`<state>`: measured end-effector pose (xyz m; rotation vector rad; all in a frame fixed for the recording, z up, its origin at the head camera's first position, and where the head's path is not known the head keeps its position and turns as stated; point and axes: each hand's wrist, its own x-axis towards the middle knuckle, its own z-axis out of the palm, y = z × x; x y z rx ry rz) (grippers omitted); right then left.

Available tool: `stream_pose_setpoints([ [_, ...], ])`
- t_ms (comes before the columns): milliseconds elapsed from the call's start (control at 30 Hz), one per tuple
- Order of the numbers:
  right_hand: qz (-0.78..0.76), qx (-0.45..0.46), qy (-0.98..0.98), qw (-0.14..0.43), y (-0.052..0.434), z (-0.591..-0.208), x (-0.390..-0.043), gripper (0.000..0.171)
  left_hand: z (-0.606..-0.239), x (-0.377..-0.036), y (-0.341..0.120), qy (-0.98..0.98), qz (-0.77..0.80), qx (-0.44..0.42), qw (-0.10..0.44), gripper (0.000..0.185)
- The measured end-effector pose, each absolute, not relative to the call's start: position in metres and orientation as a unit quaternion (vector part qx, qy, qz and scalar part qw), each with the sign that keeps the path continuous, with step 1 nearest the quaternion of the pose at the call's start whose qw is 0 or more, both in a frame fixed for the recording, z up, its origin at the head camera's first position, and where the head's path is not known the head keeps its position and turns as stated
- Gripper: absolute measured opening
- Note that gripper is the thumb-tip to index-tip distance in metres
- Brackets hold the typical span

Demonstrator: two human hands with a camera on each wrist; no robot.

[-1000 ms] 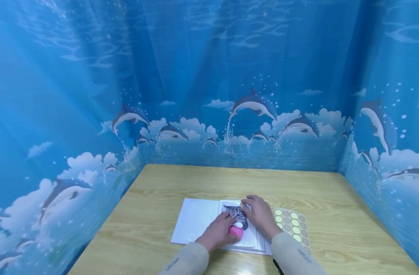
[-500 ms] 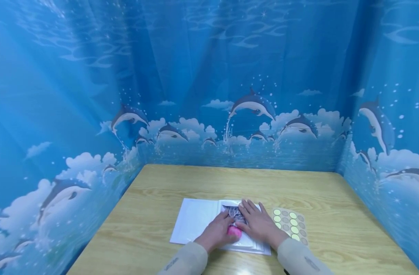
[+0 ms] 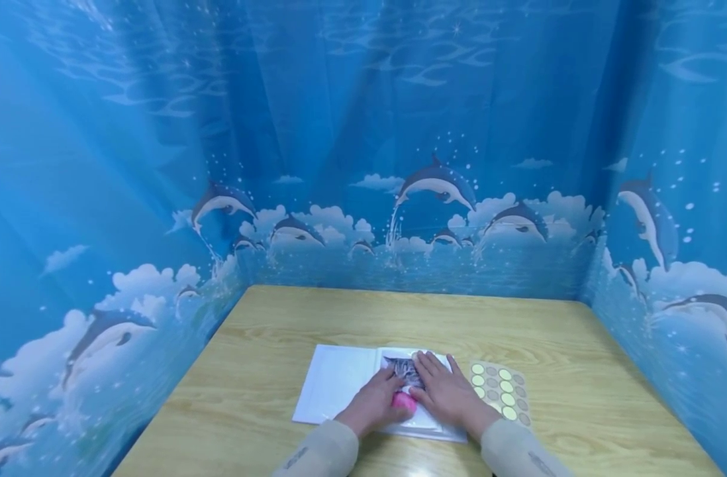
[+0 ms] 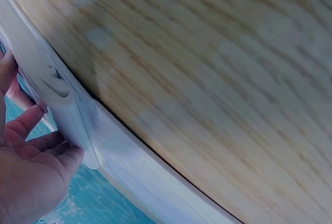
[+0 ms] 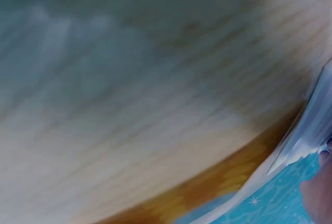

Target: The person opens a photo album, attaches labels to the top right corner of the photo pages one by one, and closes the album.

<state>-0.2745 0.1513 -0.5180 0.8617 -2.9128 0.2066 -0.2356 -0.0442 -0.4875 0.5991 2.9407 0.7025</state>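
Note:
An open white album (image 3: 330,381) lies on the table, its left page blank. In the clear sleeve of the right page is a grey tabby cat picture (image 3: 402,368) with a bright pink part low down. My left hand (image 3: 372,401) rests on that page at the picture's left edge, fingers loosely bent in the left wrist view. Flat across the picture's right side lies my right hand (image 3: 447,392), fingers extended and thumb near the pink part. The right wrist view catches only a sliver of the right hand (image 5: 317,193) beside the pages (image 5: 306,136). Both hands cover parts of the picture.
Right of the album, a sheet of round stickers (image 3: 499,392) in pale yellow and grey lies partly behind the right forearm. The wood-grain table (image 3: 292,318) is walled on its far and side edges by a blue dolphin-print curtain (image 3: 339,165).
My right hand has flattened from bent fingers at the picture's upper right to lying spread over its right side. The left hand has stayed almost in place.

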Motion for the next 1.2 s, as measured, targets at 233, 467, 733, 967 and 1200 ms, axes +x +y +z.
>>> stream_pose_setpoints([
  [233,0.065,0.268,-0.959,0.061,0.149,-0.511,-0.28,0.062,-0.491,-0.236,-0.044,0.952,0.234,0.195,0.032,0.066],
  [467,0.056,0.257,-0.964,0.033,0.153,-0.51,-0.28,0.064,-0.495,-0.237,-0.044,0.957,0.185,0.223,0.01,0.066],
  [733,0.073,0.278,-0.956,0.051,0.146,-0.512,-0.283,0.064,-0.498,-0.233,-0.047,0.957,0.171,0.233,0.017,0.068],
  [967,0.047,0.267,-0.962,0.034,0.151,-0.511,-0.28,0.062,-0.498,-0.23,-0.046,0.961,0.131,0.243,0.006,0.065],
  [1200,0.052,0.273,-0.959,0.059,0.153,-0.514,-0.286,0.061,-0.498,-0.23,-0.048,0.963,0.128,0.238,0.019,0.072],
])
